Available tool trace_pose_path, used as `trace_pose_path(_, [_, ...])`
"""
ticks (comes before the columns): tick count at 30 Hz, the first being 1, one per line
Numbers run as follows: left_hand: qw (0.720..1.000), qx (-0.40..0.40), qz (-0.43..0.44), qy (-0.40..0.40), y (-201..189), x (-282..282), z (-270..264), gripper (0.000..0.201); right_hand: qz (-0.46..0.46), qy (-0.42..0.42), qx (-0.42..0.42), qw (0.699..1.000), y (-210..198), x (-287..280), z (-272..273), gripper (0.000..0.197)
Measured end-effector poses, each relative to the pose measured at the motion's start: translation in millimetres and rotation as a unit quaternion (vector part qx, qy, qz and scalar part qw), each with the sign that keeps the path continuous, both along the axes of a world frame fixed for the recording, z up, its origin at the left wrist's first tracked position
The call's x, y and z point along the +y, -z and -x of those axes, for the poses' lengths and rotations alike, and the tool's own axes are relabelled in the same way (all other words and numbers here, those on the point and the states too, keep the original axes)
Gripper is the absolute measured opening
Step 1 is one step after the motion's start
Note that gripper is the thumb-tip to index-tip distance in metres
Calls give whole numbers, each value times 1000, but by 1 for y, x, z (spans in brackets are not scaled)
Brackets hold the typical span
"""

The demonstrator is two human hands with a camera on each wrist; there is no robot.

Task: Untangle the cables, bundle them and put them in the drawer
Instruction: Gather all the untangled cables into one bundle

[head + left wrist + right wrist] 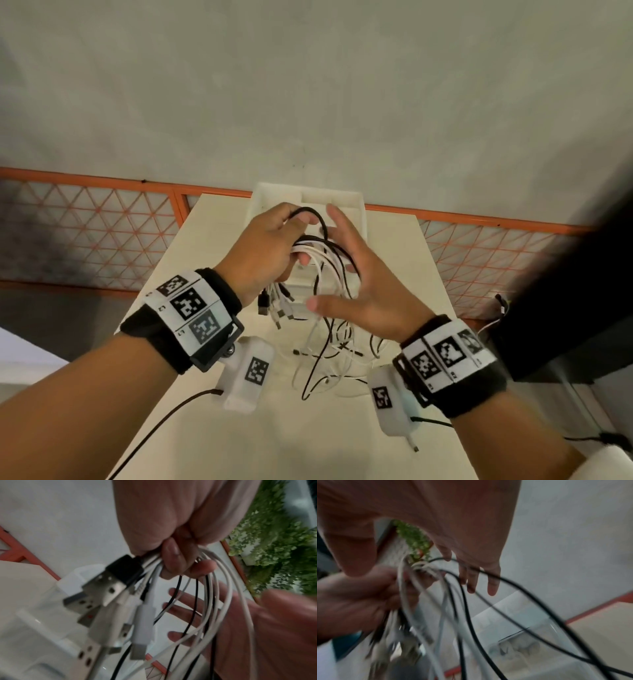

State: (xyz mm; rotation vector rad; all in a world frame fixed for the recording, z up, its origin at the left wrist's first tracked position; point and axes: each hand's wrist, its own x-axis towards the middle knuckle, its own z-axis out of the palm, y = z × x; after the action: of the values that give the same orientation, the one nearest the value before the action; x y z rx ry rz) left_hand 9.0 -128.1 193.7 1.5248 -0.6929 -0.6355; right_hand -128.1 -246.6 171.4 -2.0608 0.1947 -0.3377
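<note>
Cables (322, 260), white and black mixed, are gathered at one end in the left hand (263, 246) and held up above the white drawer unit (308, 198). My reading: the plug ends are collected in one fist so the lengths can hang and be sorted for bundling.

Left of the drawer unit's centre, the left hand has its fingers (173, 555) curled tight round the strands; the wrist view shows them pinched just behind the plugs. USB plugs (106, 586) stick out below the fist, one with a black housing, the rest white or metal. A black loop arches out of the top of the fist.

Below and in front of the drawer unit, the loose tails trail onto the beige table (205, 240), crossing one another. Untangling looks incomplete; no bundle formed yet.

Right of the drawer unit's centre, the right hand (359, 284) is spread, fingers (493, 588) straight, palm facing the strands. Cables drape across or in front of the palm; it grips nothing. Probable purpose: a form to comb or wind the lengths over. Whether the palm actually touches the strands cannot be told; the view is blurred.
</note>
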Motion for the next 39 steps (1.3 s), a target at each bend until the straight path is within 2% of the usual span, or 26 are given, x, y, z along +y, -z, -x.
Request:
trace_pose_path(1, [1000,-8,2,11,-2,-1,2,23,35,9,-7,999,3,4,-7,108])
trace_pose_path(3, [999,-13,11,32,-4,1,4,22,72,92,-38,992,15,7,-16,87])
trace_pose_path(5, [999,-14,15,44,-4,6,2,22,76,190,-71,976,22,0,-19,58])
trace_pose_path(7, [999,-3,13,48,0,13,-3,24,57,239,-66,967,23,-13,-17,40])
trace_pose_path(8, [999,7,14,50,3,16,-5,24,39,232,-56,970,23,-18,-15,36])
trace_pose_path(12, [997,17,26,72,9,17,-8,26,3,107,-44,993,24,-7,-13,40])
trace_pose_path(14, [995,11,31,90,11,16,-5,28,14,123,-45,991,30,-2,-17,28])
trace_pose_path(16, [995,6,34,92,12,17,-1,32,45,198,-47,978,35,-7,-20,15])
trace_pose_path(20, [999,9,11,35,20,21,-4,36,69,320,-52,943,40,-27,-10,23])
trace_pose_path(25, [998,9,-67,-12,43,32,-20,35,49,396,-37,916,34,-59,6,29])
trace_pose_path(29, [992,77,-103,-17,68,32,-22,34,4,415,-78,907,26,-61,2,25])
trace_pose_path(31, [989,98,-109,-11,76,30,-19,33,8,424,-115,898,22,-56,-1,13])
trace_pose_path(34, [984,118,-129,28,82,34,-19,35,30,415,-142,898,18,-56,-1,6])
trace_pose_path(35, [980,123,-148,53,83,36,-21,39,31,399,-130,907,18,-56,-1,7])
trace_pose_path(39, [955,133,-210,163,74,39,-26,89,32,340,-81,936,18,-44,-4,21])
